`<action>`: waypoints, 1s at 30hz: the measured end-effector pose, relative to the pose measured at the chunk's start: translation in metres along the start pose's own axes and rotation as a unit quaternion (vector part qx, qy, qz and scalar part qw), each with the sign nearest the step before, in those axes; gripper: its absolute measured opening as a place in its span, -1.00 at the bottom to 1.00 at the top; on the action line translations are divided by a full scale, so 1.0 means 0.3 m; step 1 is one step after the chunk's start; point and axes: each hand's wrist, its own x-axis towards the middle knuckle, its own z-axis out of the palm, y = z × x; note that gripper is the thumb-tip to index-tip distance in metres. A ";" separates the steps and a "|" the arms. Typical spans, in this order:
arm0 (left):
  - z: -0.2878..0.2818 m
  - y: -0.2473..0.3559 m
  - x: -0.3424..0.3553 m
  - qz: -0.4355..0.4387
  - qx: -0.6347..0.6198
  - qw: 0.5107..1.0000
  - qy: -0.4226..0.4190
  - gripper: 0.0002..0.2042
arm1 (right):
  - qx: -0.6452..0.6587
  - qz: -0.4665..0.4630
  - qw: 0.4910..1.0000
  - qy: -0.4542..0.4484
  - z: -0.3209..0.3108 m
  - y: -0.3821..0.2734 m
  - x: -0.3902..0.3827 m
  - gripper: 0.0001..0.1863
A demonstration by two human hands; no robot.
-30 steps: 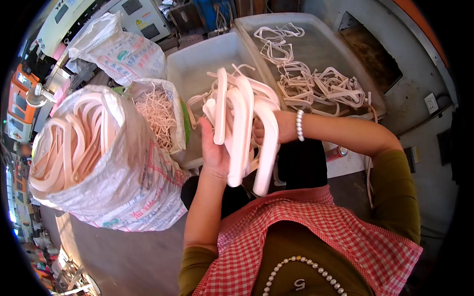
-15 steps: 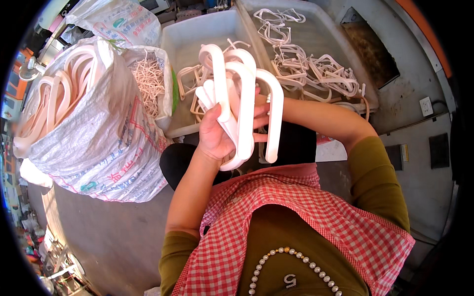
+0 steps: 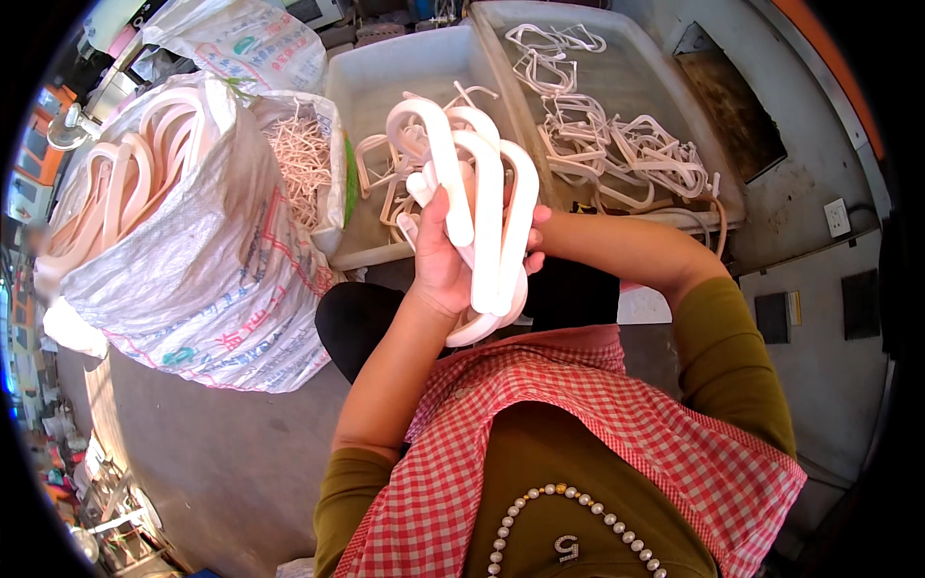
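Observation:
A bundle of pale pink, hook-shaped plastic pieces [image 3: 489,222] is gathered in front of my body. My left hand [image 3: 443,260] is closed round its left side, with the thumb pressed against the front. On the far side, my right hand [image 3: 537,239] is mostly hidden behind the pieces. Only some fingertips show, curled at the bundle's right edge. The pieces lie nearly side by side, their curved ends pointing away from me and several lower ends overlapping near my lap.
At the left stands a white woven sack [image 3: 222,289] full of similar curved pieces. Beside it, a smaller sack holds thin pink sticks [image 3: 299,164]. Two translucent tubs [image 3: 361,72] with tangled plastic frames [image 3: 655,159] lie ahead. A grey metal cabinet [image 3: 819,279] borders the right.
The right-hand piece, which stood apart, now lies against the others. My right hand has drawn in behind the bundle, and the bundle has shifted slightly.

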 end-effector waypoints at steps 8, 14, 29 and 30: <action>0.032 0.013 -0.034 0.020 0.035 0.999 -0.018 -0.25 | -0.009 -0.002 1.000 -0.014 0.019 0.011 0.011 -0.21; 0.140 0.017 -0.079 0.005 0.122 0.992 0.029 -0.40 | -0.039 -0.006 0.999 -0.022 0.042 0.010 -0.043 -0.13; 0.548 0.075 -0.243 0.027 0.314 0.943 0.110 -0.45 | -0.127 -0.149 0.974 -0.114 0.128 -0.057 -0.132 0.08; 0.607 0.089 -0.262 0.039 0.339 0.931 0.126 -0.49 | -0.120 -0.193 0.964 -0.134 0.131 -0.080 -0.124 0.09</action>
